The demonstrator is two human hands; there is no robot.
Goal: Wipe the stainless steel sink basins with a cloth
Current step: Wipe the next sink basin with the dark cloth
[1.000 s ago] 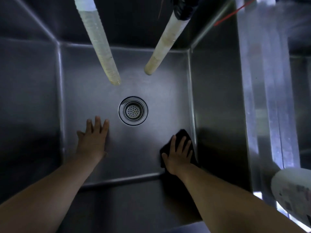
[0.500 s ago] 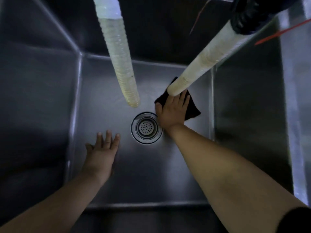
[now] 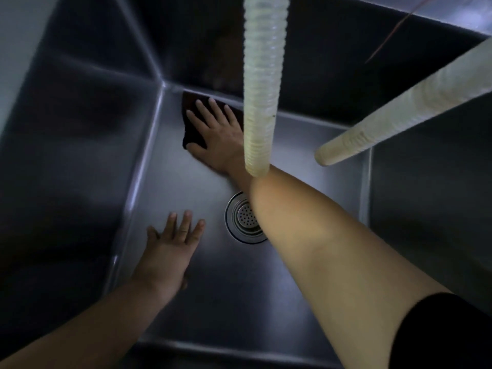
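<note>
Cloth (image 3: 192, 121) is found pressed flat on the basin floor in the upper centre of the frame, tucked into the far left corner where the floor meets the back wall and lies near the left wall. It is dark, and roughly rectangular where it shows. Its longer visible edge runs down the frame from the back seam toward the viewer; its upper edge follows the back seam rightward until it is hidden behind the hanging corrugated hose (image 3: 262, 83).

The right hand (image 3: 217, 137) is laid on top of the cloth, palm down, fingers spread wide and pointing up-left toward the corner. Nothing is gripped; the cloth is held by downward pressure only. Most of the cloth lies under and just left of this hand.

The left hand (image 3: 170, 251) is seen in the lower centre-left, flat and open on the sink basin (image 3: 186, 310), fingers splayed, holding nothing. It is well apart from the cloth and is judged to serve as a brace.

The drain strainer (image 3: 243, 217) lies between the two hands, partly covered by the right forearm. A second hose (image 3: 399, 113) crosses the upper right.

Judgement: the corner is reached, so the next stroke is expected to draw the cloth away from it, along the back seam or down the left wall. The floor right of the drain appears yet to be covered; this cannot be confirmed.
</note>
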